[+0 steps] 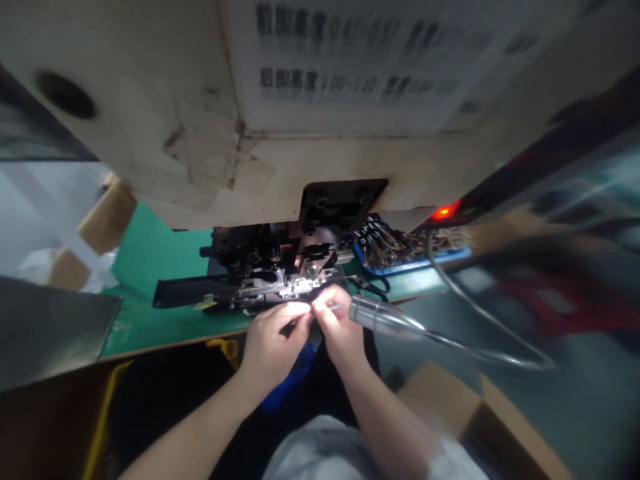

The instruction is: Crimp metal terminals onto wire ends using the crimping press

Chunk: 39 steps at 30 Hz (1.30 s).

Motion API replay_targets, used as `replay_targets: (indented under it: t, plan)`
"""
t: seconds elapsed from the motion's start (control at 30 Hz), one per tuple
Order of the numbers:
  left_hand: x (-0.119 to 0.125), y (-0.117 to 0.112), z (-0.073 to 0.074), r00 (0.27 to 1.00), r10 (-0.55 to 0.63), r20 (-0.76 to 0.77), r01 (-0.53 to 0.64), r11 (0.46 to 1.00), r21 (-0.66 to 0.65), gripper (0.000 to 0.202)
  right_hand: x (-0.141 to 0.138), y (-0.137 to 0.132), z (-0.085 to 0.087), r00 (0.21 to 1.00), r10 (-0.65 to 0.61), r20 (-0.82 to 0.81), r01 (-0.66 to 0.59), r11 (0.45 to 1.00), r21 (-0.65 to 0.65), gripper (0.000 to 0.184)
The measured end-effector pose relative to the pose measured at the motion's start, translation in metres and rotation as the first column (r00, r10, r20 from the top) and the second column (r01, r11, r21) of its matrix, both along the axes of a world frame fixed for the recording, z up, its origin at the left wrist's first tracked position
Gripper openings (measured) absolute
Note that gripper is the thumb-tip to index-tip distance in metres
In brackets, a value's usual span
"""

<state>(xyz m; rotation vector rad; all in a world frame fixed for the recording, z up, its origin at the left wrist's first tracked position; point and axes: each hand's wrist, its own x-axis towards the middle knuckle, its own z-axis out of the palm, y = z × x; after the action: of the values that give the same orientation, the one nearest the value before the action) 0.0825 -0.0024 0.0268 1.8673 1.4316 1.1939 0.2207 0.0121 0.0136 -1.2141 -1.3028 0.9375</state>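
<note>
Both hands meet in front of a black crimping machine head (280, 263) on a green bench mat (145, 260). My left hand (273, 337) is closed in a pinch under a bright light, and a blue cable (290, 380) runs down from beneath it. My right hand (337, 327) is also pinched, its fingertips touching the left ones at the machine's front edge. What the fingertips hold is too small and washed out to name; it may be a thin wire end.
A large beige machine housing (200, 120) with a printed label (360, 60) hangs overhead. A metal gooseneck lamp (380, 317) points at the hands. A blue tray (400, 250) of wired parts sits behind, beside a red light (444, 212). Cardboard boxes (465, 407) stand below right.
</note>
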Motion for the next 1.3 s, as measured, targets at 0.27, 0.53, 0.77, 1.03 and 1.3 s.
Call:
replay_targets:
  t: [0.27, 0.53, 0.77, 1.03, 1.3]
  plan:
    - [0.001, 0.0, -0.007, 0.996, 0.046, -0.074, -0.037, 0.993, 0.111, 0.013, 0.001, -0.002, 0.011, 0.992, -0.004, 0.123, 0.001, 1.0, 0.023, 0.016]
    - [0.001, 0.002, -0.007, 0.992, 0.078, -0.103, -0.063, 0.989, 0.137, 0.015, 0.0, -0.002, 0.012, 0.993, -0.005, 0.115, 0.0, 0.999, 0.041, 0.018]
    - [0.002, 0.006, -0.007, 0.988, 0.099, -0.115, -0.085, 0.989, 0.121, 0.017, -0.003, 0.003, 0.011, 1.0, 0.015, 0.0, -0.015, 1.0, -0.005, 0.018]
    - [-0.001, 0.004, -0.007, 0.991, 0.083, -0.106, -0.074, 0.994, 0.081, 0.018, -0.001, 0.002, 0.01, 0.998, 0.06, 0.031, -0.06, 0.998, -0.011, 0.021]
    - [-0.002, 0.006, -0.003, 0.993, 0.034, -0.117, -0.025, 0.997, 0.077, 0.021, -0.003, 0.003, 0.008, 0.996, 0.065, 0.054, -0.062, 0.997, -0.056, 0.021]
